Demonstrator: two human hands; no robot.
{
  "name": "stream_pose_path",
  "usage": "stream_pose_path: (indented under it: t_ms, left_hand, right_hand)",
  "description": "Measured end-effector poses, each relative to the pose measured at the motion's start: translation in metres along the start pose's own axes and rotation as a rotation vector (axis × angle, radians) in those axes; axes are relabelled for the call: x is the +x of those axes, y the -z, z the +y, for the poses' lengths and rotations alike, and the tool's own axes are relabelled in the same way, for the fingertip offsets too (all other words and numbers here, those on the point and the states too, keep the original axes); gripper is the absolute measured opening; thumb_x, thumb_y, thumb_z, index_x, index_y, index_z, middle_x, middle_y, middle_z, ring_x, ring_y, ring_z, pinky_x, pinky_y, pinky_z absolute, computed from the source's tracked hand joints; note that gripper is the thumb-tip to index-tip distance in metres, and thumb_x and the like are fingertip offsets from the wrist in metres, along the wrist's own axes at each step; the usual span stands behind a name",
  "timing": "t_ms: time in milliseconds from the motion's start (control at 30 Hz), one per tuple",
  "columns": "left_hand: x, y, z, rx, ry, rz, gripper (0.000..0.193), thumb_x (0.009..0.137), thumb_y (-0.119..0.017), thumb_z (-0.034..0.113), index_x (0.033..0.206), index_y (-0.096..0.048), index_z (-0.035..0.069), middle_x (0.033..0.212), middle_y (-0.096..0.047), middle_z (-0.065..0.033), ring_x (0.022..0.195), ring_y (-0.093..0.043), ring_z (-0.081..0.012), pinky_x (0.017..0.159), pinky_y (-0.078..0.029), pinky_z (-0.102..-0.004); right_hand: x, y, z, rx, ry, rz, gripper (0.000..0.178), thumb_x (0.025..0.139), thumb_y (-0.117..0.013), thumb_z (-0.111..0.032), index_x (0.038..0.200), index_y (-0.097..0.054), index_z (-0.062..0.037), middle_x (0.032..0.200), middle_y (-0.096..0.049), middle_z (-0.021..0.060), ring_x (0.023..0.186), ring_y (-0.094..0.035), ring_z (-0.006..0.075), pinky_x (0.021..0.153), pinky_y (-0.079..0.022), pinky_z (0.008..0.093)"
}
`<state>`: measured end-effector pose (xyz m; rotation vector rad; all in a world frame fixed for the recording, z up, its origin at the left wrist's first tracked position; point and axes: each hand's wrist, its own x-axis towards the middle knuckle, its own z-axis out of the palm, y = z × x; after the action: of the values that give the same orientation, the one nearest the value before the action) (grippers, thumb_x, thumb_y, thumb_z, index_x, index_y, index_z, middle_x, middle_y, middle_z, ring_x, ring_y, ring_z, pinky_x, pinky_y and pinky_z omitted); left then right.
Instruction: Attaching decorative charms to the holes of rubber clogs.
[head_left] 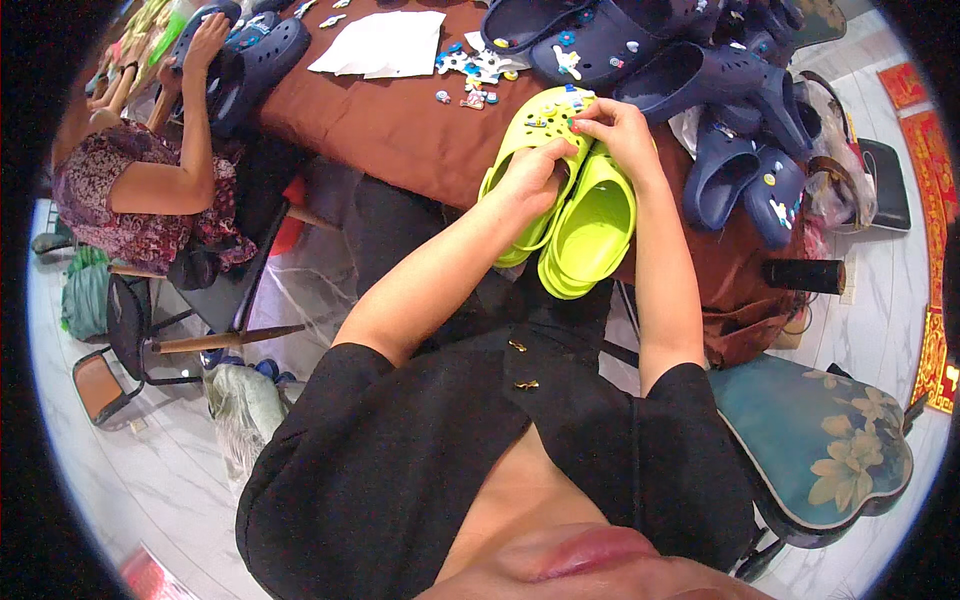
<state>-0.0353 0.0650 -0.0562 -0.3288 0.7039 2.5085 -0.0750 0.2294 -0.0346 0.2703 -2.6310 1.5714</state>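
Note:
A pair of lime-green clogs (594, 232) is in front of me at the table's near edge, toes pointing away. My left hand (537, 178) is closed on the left clog, its thumb lying across the upper. Small charms (541, 123) sit in the holes of that clog's toe. My right hand (622, 138) reaches over the toes with thumb and forefinger pinched together at the left clog's upper. A tiny green and red spot shows at those fingertips; what they hold is too small to make out. Beyond the clogs lies a loose pile of colourful shoe charms (478, 68).
A brown cloth covers the table (400, 130), with a white sheet (385, 43) on it. Navy clogs (640, 60) are heaped at the right. At the left another person's hand (207, 42) touches a navy clog. A floral cushioned chair (815, 440) stands to my right.

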Motion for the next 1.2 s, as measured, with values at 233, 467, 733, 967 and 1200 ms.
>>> stream_pose_path:
  t_ms: [233, 467, 733, 967, 1200]
  left_hand:
    - [-0.003, 0.002, 0.001, -0.057, -0.012, -0.058, 0.037, 0.082, -0.060, -0.011, 0.118, -0.059, -0.001, 0.112, -0.064, -0.0105, 0.099, -0.064, -0.0226, 0.089, -0.054, -0.0365]
    - [-0.002, 0.005, 0.001, -0.001, -0.006, 0.006, 0.034, 0.080, -0.063, -0.009, 0.113, -0.062, 0.001, 0.108, -0.065, -0.0079, 0.094, -0.064, -0.0196, 0.082, -0.053, -0.0331]
    - [-0.006, 0.003, 0.000, 0.079, -0.099, -0.014, 0.035, 0.083, -0.062, -0.007, 0.117, -0.060, -0.002, 0.116, -0.065, -0.0101, 0.103, -0.064, -0.0218, 0.088, -0.051, -0.0353]
    - [-0.014, -0.001, -0.001, 0.181, -0.112, 0.071, 0.032, 0.082, -0.063, -0.004, 0.114, -0.062, -0.003, 0.113, -0.066, -0.0096, 0.099, -0.066, -0.0213, 0.084, -0.052, -0.0350]
    - [-0.013, 0.002, 0.003, 0.269, -0.057, 0.045, 0.029, 0.086, -0.065, 0.002, 0.114, -0.062, -0.001, 0.114, -0.067, -0.0090, 0.099, -0.066, -0.0197, 0.081, -0.052, -0.0336]
  right_hand:
    - [-0.020, 0.004, -0.015, -0.339, 0.242, -0.018, 0.019, 0.082, -0.074, -0.015, 0.095, -0.074, -0.0013, 0.088, -0.068, 0.0118, 0.083, -0.065, 0.0277, 0.076, -0.051, 0.0355]
    - [-0.022, 0.002, -0.026, -0.720, 0.527, -0.050, 0.016, 0.081, -0.066, -0.011, 0.094, -0.072, -0.0044, 0.091, -0.064, 0.0101, 0.094, -0.062, 0.0282, 0.080, -0.050, 0.0386]
    - [-0.032, -0.005, -0.043, -1.063, 0.567, -0.180, 0.015, 0.081, -0.060, -0.011, 0.088, -0.069, -0.0009, 0.099, -0.062, 0.0096, 0.101, -0.058, 0.0258, 0.085, -0.047, 0.0398]
    - [-0.022, -0.013, -0.046, -1.071, 0.507, -0.234, 0.019, 0.079, -0.062, -0.014, 0.087, -0.069, 0.0009, 0.096, -0.064, 0.0127, 0.098, -0.061, 0.0288, 0.084, -0.050, 0.0419]
    - [-0.020, -0.009, -0.044, -0.912, 0.235, -0.169, 0.020, 0.084, -0.062, -0.012, 0.098, -0.070, -0.0006, 0.103, -0.065, 0.0159, 0.101, -0.061, 0.0332, 0.088, -0.049, 0.0446]
